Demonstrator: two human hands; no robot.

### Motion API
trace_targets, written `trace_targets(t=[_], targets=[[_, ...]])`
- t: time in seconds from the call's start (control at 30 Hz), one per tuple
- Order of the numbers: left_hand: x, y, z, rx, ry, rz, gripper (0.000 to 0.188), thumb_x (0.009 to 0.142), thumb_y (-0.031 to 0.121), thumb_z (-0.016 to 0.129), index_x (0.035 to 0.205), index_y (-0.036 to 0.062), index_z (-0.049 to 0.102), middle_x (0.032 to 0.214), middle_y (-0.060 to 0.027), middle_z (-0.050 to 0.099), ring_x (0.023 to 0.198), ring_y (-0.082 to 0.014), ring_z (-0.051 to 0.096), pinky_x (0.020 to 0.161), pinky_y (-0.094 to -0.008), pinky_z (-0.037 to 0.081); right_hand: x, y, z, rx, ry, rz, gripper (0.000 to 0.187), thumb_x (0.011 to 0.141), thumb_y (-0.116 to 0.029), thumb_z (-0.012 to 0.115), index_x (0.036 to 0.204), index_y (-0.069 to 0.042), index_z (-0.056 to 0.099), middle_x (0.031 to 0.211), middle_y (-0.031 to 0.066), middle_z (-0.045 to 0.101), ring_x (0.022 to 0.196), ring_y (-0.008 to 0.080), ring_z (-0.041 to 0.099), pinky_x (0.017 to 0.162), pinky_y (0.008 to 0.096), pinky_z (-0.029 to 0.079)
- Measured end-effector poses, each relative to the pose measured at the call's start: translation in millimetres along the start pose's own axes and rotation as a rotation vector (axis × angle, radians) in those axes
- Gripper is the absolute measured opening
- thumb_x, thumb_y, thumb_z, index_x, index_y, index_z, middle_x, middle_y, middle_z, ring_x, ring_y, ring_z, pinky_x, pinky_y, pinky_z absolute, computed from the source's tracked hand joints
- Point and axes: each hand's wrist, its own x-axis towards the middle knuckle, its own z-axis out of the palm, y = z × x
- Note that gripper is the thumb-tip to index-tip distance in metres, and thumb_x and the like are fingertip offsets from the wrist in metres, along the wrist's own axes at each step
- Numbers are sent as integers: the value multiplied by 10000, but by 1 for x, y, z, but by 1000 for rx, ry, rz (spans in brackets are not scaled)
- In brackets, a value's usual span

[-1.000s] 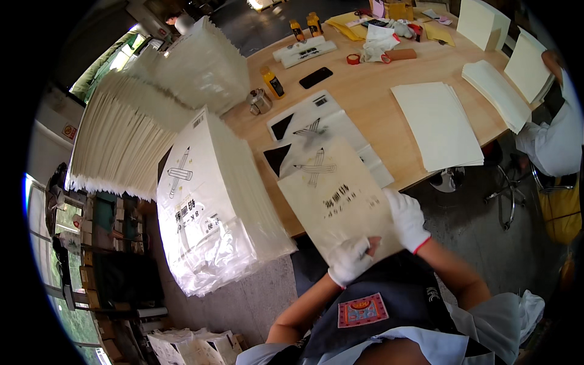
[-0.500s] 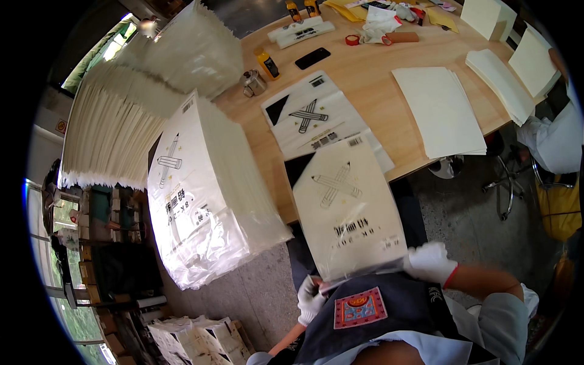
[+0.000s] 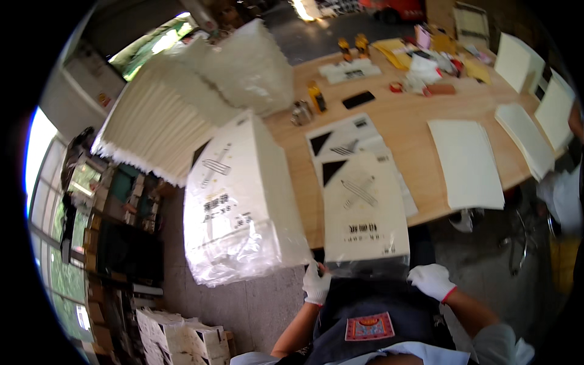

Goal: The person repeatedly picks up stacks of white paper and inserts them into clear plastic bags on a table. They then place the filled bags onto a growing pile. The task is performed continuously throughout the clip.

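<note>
Printed bag [image 3: 365,207] lies with its upper part on the surface [image 3: 398,131] and its lower end past the near edge, in front of the apron. I see a pale, sheet-like fill through most of it, so I judge the filling done or nearly so. Its near end shows a clear margin [image 3: 372,267], apparently unfilled and not folded over; I read that end as the part left unfinished.

Left hand [image 3: 316,285]: gloved, at the bag's near left corner, grip narrow; I can't tell whether film is pinched in it. Right hand [image 3: 432,281]: gloved, just beside the near right corner, fingers bunched; the view does not settle for me whether it holds anything.

A second printed bag [image 3: 351,134] lies partly under the first; its contents I can't judge. To the left I log a tall bagged stack [image 3: 228,194], presumably completed packs. To the right, a loose paper pile [image 3: 465,164] and a fanned pile [image 3: 524,140] sit unbagged, so plenty appears to remain.
</note>
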Motion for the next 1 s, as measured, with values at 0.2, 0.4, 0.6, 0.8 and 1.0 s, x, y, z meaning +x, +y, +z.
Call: trace_targets(t=[0.2, 0.4, 0.6, 0.8, 1.0], targets=[[14, 20, -2, -29, 84, 17, 173, 754, 96, 665, 821, 74, 508, 685, -110, 558, 631, -275, 579, 596, -369, 459, 80, 35, 41, 1419, -53, 529, 344, 935, -335, 515, 1013, -24, 640, 798, 139, 674, 549, 214, 626, 463, 327, 487], [-51, -6, -44, 247, -248, -101, 187, 785, 170, 660, 847, 89, 503, 745, -102, 600, 692, -284, 626, 621, -381, 486, 100, 13, 66, 1605, 244, 507, 297, 917, -286, 558, 1077, -46, 632, 759, 100, 653, 509, 153, 577, 431, 251, 442], [-21, -51, -6, -731, -159, -448, 226, 906, 229, 595, 1040, 47, 581, 786, -13, 611, 706, -128, 589, 641, -287, 479, 94, 12, 31, 1524, 32, 417, 302, 917, -278, 554, 1037, -15, 642, 749, 81, 657, 510, 125, 558, 441, 236, 423], [27, 41, -4, -619, -468, -293, 309, 946, 263, 559, 1150, 33, 582, 783, -5, 608, 649, -72, 562, 587, -240, 469, 8, 22, 3, 882, -746, 328, 319, 915, -368, 535, 971, -83, 668, 720, 52, 654, 459, 93, 515, 381, 240, 368], [65, 131, -36, -394, -445, 175, 243, 948, 275, 514, 985, 46, 583, 719, -130, 620, 653, -226, 628, 589, -346, 474, 33, 46, 3, 1595, -66, 494, 533, 973, -422, 425, 1277, 12, 477, 1021, 156, 654, 829, 209, 649, 714, 327, 528]])
